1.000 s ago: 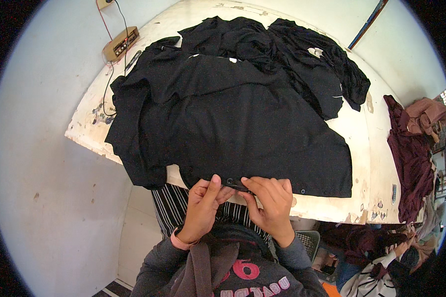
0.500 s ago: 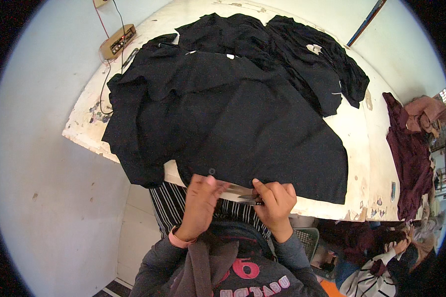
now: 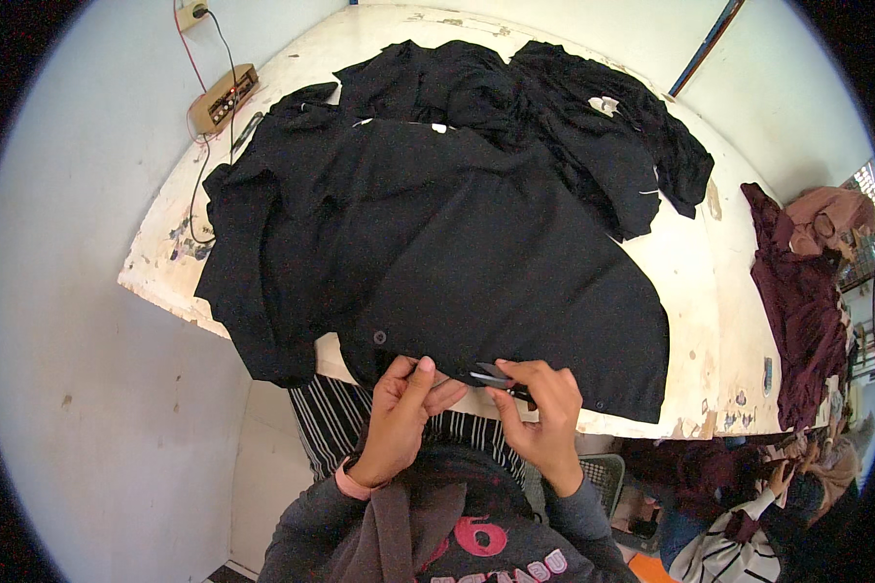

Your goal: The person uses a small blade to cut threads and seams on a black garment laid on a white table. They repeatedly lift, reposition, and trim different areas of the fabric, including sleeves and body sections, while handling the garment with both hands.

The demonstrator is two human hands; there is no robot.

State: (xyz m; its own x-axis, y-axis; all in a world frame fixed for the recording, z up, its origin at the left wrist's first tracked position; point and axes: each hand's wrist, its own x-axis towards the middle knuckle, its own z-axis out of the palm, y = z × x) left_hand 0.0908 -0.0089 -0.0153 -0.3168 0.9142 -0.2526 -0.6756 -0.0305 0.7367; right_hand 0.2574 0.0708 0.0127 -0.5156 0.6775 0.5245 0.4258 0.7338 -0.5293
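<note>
A black garment [image 3: 457,262] lies spread over the near part of the table, with a round dark button [image 3: 379,337] close to its front edge. My left hand [image 3: 408,403] is closed at that edge, thumb above and fingers beneath, pinching the cloth. Just to its right, my right hand [image 3: 542,408] grips a pair of thread snips [image 3: 496,376]. Their blades point left and lie against the garment's edge, between the two hands. Part of the snips is hidden in my right palm.
More black garments [image 3: 593,136] are heaped at the back of the pale, worn table [image 3: 695,321]. A brown box with cords [image 3: 226,99] sits at the far left. Maroon cloth [image 3: 797,311] hangs over the right end. Another person [image 3: 739,534] sits at the lower right.
My right hand has brought the snips up onto the garment's edge, their blades now showing more clearly. The left hand has shifted slightly right along the edge, away from the button.
</note>
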